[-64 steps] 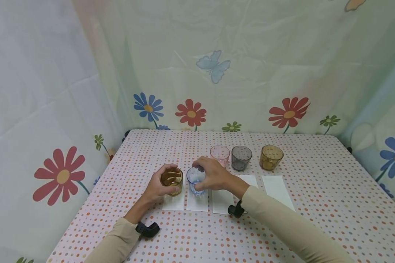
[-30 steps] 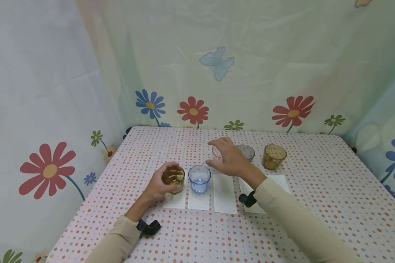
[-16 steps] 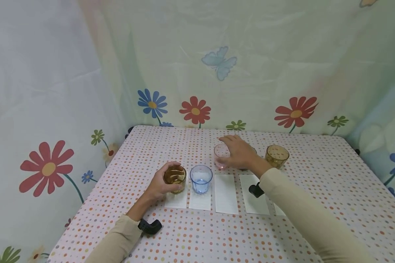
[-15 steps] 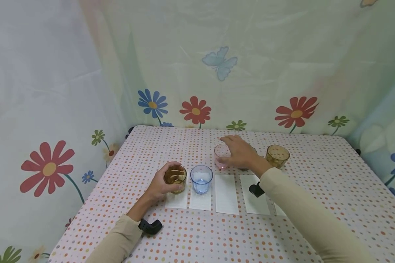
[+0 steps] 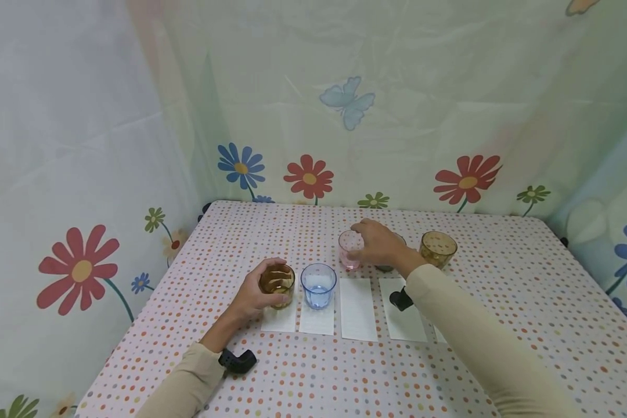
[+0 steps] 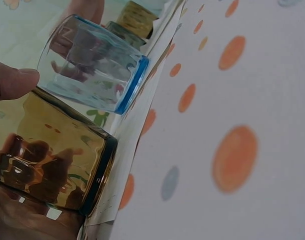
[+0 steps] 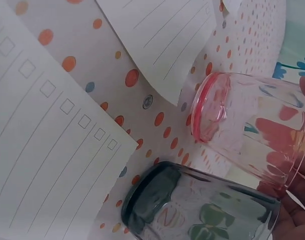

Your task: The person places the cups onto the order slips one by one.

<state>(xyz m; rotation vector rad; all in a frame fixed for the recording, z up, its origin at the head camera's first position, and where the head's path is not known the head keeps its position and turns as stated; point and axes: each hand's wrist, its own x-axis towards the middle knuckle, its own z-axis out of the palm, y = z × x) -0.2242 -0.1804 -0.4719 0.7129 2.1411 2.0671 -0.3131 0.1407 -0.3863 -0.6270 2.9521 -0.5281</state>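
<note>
In the head view my left hand (image 5: 251, 296) holds a brown amber glass tumbler (image 5: 278, 281), which stands on a white paper strip. Seen from the left wrist, the thumb (image 6: 15, 82) lies near the rim and the fingers wrap the far side. A light blue glass tumbler (image 5: 319, 289) stands just right of it, on the neighbouring strip. Farther back, my right hand (image 5: 378, 244) grips a pink glass tumbler (image 5: 348, 259) near its rim, fingers on both sides. A dark grey tumbler (image 7: 202, 210) stands beside the pink one, mostly hidden by the hand in the head view.
Another amber tumbler (image 5: 439, 249) stands at the back right. Paper strips (image 5: 358, 313) with printed lines and small boxes lie in a row across the dotted tablecloth (image 5: 313, 377). A flowered curtain (image 5: 397, 133) hangs behind the table.
The right hand has let go of the blue tumbler on its strip, moved back and right, and closed on the pink tumbler. My left hand has stayed on the amber one.
</note>
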